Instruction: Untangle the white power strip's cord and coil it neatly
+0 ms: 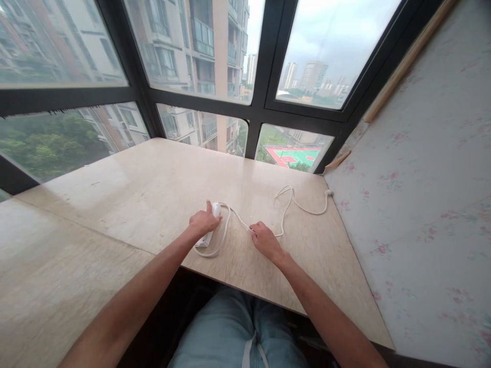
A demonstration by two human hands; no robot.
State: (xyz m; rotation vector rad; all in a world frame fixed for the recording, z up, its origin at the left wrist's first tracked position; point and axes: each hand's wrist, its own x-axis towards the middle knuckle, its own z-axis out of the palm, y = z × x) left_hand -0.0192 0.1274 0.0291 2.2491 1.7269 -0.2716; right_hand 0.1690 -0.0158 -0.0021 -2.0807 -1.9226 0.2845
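A white power strip (205, 239) lies at a slant on the pale stone-look ledge. My left hand (205, 221) is closed over its middle, thumb on the right side and one finger pointing up along the far end. The strip's white cord (238, 216) leaves that far end. Part of it loops round the near end of the strip. To the right, my right hand (264, 239) pinches the cord close to the ledge. Beyond this hand the cord curves away in a loose bend to a white end piece (329, 193) by the wall.
The broad ledge (115, 204) has a seam on its left part and a front edge just before my legs (230, 332). Dark-framed windows (257, 102) rise behind it. A wall with flowered paper (422, 230) bounds the right side.
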